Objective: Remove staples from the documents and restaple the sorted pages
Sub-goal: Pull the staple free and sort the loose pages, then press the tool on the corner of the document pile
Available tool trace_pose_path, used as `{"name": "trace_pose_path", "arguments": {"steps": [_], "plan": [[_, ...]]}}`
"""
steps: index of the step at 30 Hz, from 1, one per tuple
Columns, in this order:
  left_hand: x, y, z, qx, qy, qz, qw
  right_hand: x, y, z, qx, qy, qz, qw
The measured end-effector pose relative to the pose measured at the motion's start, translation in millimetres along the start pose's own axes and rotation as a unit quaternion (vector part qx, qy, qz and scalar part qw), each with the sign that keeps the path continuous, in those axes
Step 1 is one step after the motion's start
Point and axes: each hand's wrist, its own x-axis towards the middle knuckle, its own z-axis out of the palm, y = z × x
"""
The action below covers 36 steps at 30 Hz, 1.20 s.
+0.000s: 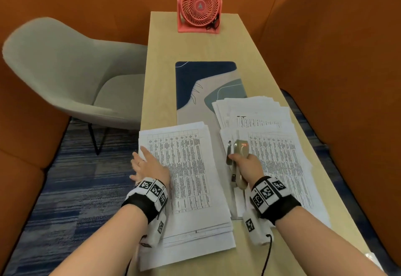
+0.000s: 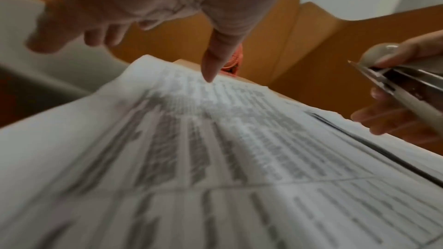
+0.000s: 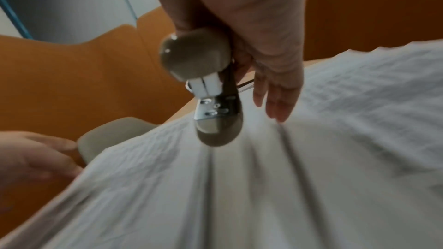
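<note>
White sheets of printed tables cover the near end of a narrow pale-wood desk point(image 1: 193, 43) as a person works through the documents. The left hand point(image 1: 149, 165) lies flat, fingers spread and relaxed, on the left stack of pages point(image 1: 186, 178) at the desk's near left edge, one finger tipped down onto the top sheet in the left wrist view. The right hand point(image 1: 247, 165) is curled round a grey-beige stapler point(image 1: 237, 158), lifted clear of the paper and held between the two piles, its metal nose pointing away from the person. A looser, fanned right pile point(image 1: 273, 145) spreads along the desk's right edge.

Judging by the raised tool and the steadied stack, the restapling or staple-lifting step is about to start; which of the two cannot be told, and no staple is visible in these blurred views. The next move would call for bringing the stapler's mouth to a corner of the left stack while the flat hand keeps the sheets squared.

Further back, a blue-and-beige desk mat point(image 1: 206, 89) lies mid-desk, partly under the right pile, and a coral fan point(image 1: 199, 6) stands at the far end. Orange padded walls enclose the booth; a grey chair point(image 1: 71, 76) sits left on blue carpet.
</note>
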Motion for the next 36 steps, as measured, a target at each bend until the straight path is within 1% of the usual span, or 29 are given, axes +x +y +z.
{"name": "trace_pose_path", "arguments": {"steps": [1, 2, 4, 6, 8, 11, 13, 15, 19, 22, 26, 31, 33, 36], "plan": [[-3.8, 9.6, 3.9, 0.011, -0.004, 0.049, 0.999, 5.8, 3.9, -17.7, -0.017, 0.032, 0.004, 0.999], [-8.4, 20.9, 9.4, 0.0, -0.023, 0.105, 0.994, 11.0, 8.8, -37.3, -0.036, 0.065, 0.012, 0.997], [-22.1, 46.5, 25.1, -0.047, -0.092, 0.197, 0.975, 22.8, 22.0, -74.2, -0.079, 0.114, 0.032, 0.99], [-39.8, 70.6, 43.2, -0.053, -0.157, 0.248, 0.954, 33.1, 39.4, -105.3, -0.13, 0.127, 0.059, 0.982], [-58.2, 90.8, 64.2, -0.027, -0.206, 0.273, 0.939, 40.4, 57.6, -130.1, -0.159, 0.12, 0.078, 0.977], [-79.8, 111.9, 90.7, 0.009, -0.254, 0.279, 0.926, 42.8, 76.6, -152.1, -0.141, 0.109, 0.1, 0.979], [-88.0, 121.0, 103.7, 0.028, -0.266, 0.271, 0.925, 42.1, 83.9, -158.1, -0.117, 0.106, 0.102, 0.982], [-91.4, 127.8, 113.9, 0.029, -0.269, 0.241, 0.932, 42.7, 90.0, -159.8, -0.11, 0.11, 0.102, 0.983], [-87.3, 134.7, 126.4, -0.027, -0.246, 0.168, 0.954, 46.4, 100.5, -159.8, -0.139, 0.112, 0.09, 0.98], [-81.1, 137.1, 128.2, -0.06, -0.246, 0.138, 0.957, 48.2, 103.3, -161.4, -0.136, 0.118, 0.087, 0.98], [-77.7, 135.9, 135.6, -0.075, -0.281, 0.148, 0.945, 53.6, 108.2, -164.3, -0.114, 0.111, 0.093, 0.983], [-80.6, 136.3, 140.5, -0.045, -0.258, 0.169, 0.95, 61.7, 108.7, -169.6, -0.106, 0.108, 0.068, 0.986], [-81.4, 132.5, 142.2, -0.075, -0.262, 0.175, 0.946, 62.7, 102.7, -173.8, -0.066, 0.099, 0.052, 0.991], [-82.1, 124.3, 139.7, -0.141, -0.27, 0.181, 0.935, 59.3, 86.4, -180.2, 0.033, 0.076, 0.025, 0.996]]}}
